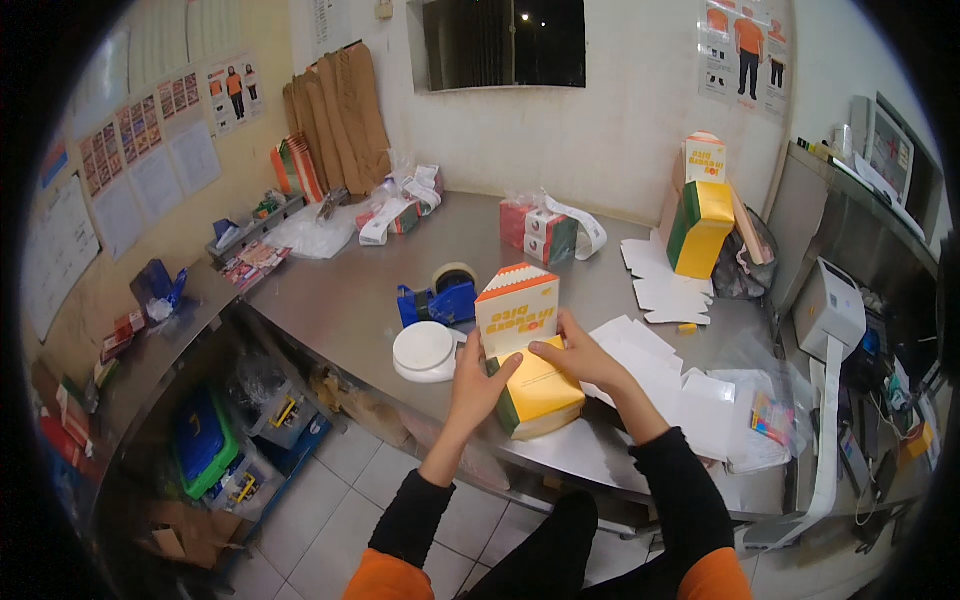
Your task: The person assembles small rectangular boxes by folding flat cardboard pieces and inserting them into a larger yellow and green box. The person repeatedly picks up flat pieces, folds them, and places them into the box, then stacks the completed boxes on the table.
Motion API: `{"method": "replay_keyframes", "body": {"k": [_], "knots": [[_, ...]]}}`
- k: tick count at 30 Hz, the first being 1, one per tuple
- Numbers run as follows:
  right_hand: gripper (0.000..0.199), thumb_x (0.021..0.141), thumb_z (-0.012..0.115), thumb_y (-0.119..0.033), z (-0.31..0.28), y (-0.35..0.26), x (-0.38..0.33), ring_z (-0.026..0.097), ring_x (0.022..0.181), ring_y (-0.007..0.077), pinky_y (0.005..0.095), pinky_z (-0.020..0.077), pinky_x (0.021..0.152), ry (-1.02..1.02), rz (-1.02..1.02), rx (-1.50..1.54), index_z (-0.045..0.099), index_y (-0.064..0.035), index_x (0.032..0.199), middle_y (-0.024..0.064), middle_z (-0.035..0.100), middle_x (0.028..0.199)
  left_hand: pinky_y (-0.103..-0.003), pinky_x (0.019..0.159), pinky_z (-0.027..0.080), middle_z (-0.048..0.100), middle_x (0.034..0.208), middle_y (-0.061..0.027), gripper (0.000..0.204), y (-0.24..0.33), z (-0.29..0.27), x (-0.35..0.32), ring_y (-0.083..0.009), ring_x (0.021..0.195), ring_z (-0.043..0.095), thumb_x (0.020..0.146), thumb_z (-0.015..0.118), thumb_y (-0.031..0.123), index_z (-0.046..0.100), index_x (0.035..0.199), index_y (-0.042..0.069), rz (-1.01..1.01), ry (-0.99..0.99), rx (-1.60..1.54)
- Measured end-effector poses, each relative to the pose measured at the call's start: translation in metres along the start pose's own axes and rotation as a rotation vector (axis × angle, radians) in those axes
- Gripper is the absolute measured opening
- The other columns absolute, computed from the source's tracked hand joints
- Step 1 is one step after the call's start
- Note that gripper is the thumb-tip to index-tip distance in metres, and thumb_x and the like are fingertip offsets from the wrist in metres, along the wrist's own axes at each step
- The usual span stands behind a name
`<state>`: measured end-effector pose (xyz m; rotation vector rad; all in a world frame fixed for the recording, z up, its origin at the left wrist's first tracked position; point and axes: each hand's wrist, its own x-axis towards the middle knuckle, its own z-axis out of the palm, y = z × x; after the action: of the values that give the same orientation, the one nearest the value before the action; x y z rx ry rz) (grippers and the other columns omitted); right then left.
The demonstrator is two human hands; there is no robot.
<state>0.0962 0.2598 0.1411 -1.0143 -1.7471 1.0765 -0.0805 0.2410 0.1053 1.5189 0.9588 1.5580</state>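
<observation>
A small yellow, green and white cardboard box [545,398] stands near the front edge of the steel table, with its tall white flap [520,318] upright at the back. My left hand [474,385] wraps the box's left side, thumb on the yellow face. Gripping the right side is my right hand [588,355], its thumb pressed near the fold below the flap. The fingers behind the box are partly hidden. Just left of my left hand lies a round white scale-like device [424,347]. Behind it sits a blue tape dispenser [440,298] with a roll of tape.
Flat white cardboard blanks [650,365] spread to the right, beside a clear plastic bag [775,415]. Another yellow and green box [704,230] stands at the back right. Red and green wrapped packs [540,232] lie toward the wall. A white printer [830,305] stands far right.
</observation>
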Motion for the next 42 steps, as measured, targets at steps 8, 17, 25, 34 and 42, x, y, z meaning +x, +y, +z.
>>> {"method": "replay_keyframes", "body": {"k": [8,17,25,34,42], "knots": [[0.058,0.085,0.065,-0.032,0.009,0.046,0.012,0.06,0.097,0.0253,0.0337,0.0479,0.082,0.199,0.283,-0.157,0.039,-0.0012,0.126,0.0162,0.056,0.109,-0.044,0.085,0.03,0.055,0.098,-0.0117,0.049,-0.063,-0.005,0.003,-0.0265,0.095,0.047,0.08,0.063,0.049,0.057,0.098,0.004,-0.175,-0.034,0.696],[0.042,0.083,0.053,-0.034,0.013,0.026,0.008,0.057,0.1,0.0394,0.0454,0.0441,0.087,-0.032,-0.188,-0.78,0.054,-0.0066,0.116,0.0198,0.05,0.126,-0.049,0.094,0.027,0.046,0.122,-0.0176,0.081,-0.024,-0.009,0.008,-0.0316,0.117,0.039,0.075,0.066,0.048,0.035,0.137,0.006,-0.055,0.036,0.978],[0.042,0.092,0.035,-0.033,0.003,0.032,0.043,0.058,0.102,0.035,0.0423,0.0449,0.088,-0.269,0.151,-0.839,0.055,-0.0098,0.12,0.0193,0.057,0.12,-0.035,0.111,0.019,0.034,0.143,-0.0186,0.074,-0.016,-0.014,0.089,-0.0308,0.135,0.027,0.089,0.047,0.05,0.023,0.145,0.008,-0.203,-0.95,0.522],[0.055,0.078,0.069,-0.041,-0.092,0.028,-0.057,0.061,0.091,0.0248,0.0336,0.0481,0.082,-0.224,0.184,-0.753,0.055,-0.0094,0.121,0.0129,0.062,0.108,-0.041,0.106,0.029,0.036,0.137,-0.0303,0.099,-0.018,0.028,0.097,-0.0416,0.13,0.034,0.068,0.034,0.087,0.044,0.137,0.018,-0.261,-1.099,1.131],[0.024,0.081,0.06,-0.023,-0.081,0.031,-0.12,0.063,0.083,0.0339,0.04,0.0492,0.076,0.263,0.204,-0.741,0.068,-0.0081,0.098,0.018,0.066,0.088,-0.046,0.104,0.032,0.044,0.133,-0.0191,0.088,0.001,0.026,0.07,-0.0355,0.126,0.04,0.07,0.058,0.069,0.045,0.133,0.009,-0.089,-0.748,1.02]]}}
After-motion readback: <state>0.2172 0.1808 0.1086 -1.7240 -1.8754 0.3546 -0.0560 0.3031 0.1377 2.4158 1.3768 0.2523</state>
